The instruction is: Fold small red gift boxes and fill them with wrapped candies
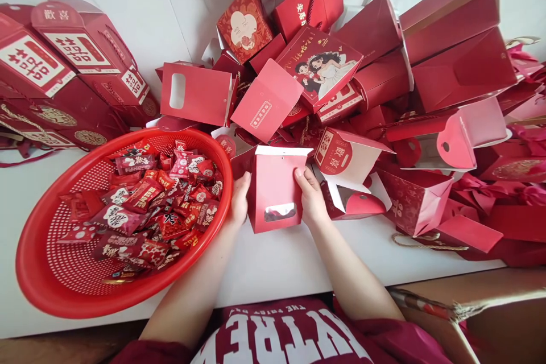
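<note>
Between my two hands is a red paper box (276, 185) with a rounded window near its lower edge and a white flap edge at the top. My left hand (240, 199) is at its left side, fingers mostly hidden behind it. With the thumb on the front face, my right hand (310, 193) grips the right side. To the left, a red plastic basket (32, 261) holds many wrapped candies (143, 196); its rim comes close to my left hand. An open box marked with gold characters (341, 156) lies just right of my right hand.
Many red gift boxes (318, 65) are piled behind and to the right. Closed boxes (81, 51) stand stacked at the back left. A cardboard carton (473, 293) is at the lower right, below the edge of the white table (273, 264).
</note>
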Tool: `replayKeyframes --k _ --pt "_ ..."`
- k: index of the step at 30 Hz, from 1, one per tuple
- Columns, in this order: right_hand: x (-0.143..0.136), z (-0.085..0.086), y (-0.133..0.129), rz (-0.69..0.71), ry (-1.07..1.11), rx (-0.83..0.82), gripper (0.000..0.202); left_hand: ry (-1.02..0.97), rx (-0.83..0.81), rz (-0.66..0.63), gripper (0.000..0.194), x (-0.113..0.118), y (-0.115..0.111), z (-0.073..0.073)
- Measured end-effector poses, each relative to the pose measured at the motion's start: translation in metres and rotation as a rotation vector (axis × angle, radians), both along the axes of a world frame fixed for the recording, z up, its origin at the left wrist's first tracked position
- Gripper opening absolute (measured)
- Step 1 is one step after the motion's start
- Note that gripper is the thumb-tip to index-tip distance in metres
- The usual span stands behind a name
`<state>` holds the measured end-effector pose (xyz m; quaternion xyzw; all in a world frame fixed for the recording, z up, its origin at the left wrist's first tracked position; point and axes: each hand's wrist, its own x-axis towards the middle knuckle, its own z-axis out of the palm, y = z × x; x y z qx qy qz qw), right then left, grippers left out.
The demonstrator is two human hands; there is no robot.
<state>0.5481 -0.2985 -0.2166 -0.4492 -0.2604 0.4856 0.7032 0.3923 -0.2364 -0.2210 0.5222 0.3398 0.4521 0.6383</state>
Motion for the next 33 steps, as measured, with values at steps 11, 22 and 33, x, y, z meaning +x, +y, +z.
replayKeyframes --k 11,22,33 --pt "0.012 -0.015 0.008 0.063 0.174 -0.117 0.04 0.483 0.529 0.104 0.055 0.001 -0.031 0.036" --pt "0.004 -0.005 0.003 -0.182 -0.18 0.08 0.027 0.199 0.415 0.039 0.042 -0.001 -0.035 0.043" --pt "-0.006 0.014 -0.015 -0.161 -0.538 0.202 0.022 0.252 0.531 0.084 0.024 -0.001 -0.025 0.027"
